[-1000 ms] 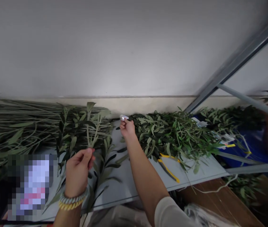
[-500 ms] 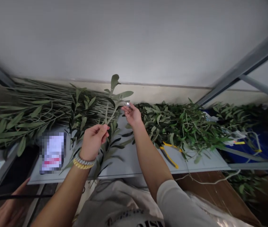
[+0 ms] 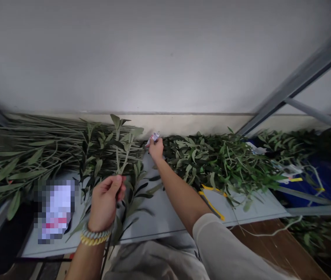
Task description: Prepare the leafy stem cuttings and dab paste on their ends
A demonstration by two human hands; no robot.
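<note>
My left hand (image 3: pixel 105 200), closed in a pinch, grips the lower stem of a leafy branch (image 3: pixel 122 149). The branch forks and rises upright, with broad grey-green leaves at its tips. Farther back, close to the wall, my right hand (image 3: pixel 156 148) is closed on a small white crumpled packet with red marks (image 3: pixel 154 137); its exact kind is unclear. A heap of leafy cuttings (image 3: pixel 209 155) lies just right of this hand. Dark leaves on a sprig (image 3: pixel 138 194) spread over the grey tabletop (image 3: pixel 154 217) between my arms.
Bare-stemmed branches (image 3: pixel 37 128) are stacked at the back left. A phone with a blurred screen (image 3: pixel 57 210) lies at the left. Yellow-handled pliers or cutters (image 3: pixel 213 204) rest near the front edge. A metal frame bar (image 3: pixel 273 93) slants at the right, above a blue container (image 3: pixel 296 196).
My right hand has reached toward the wall, where a white packet now shows in its fingers. My left hand and its branch have moved left and lower in view as the camera shifted.
</note>
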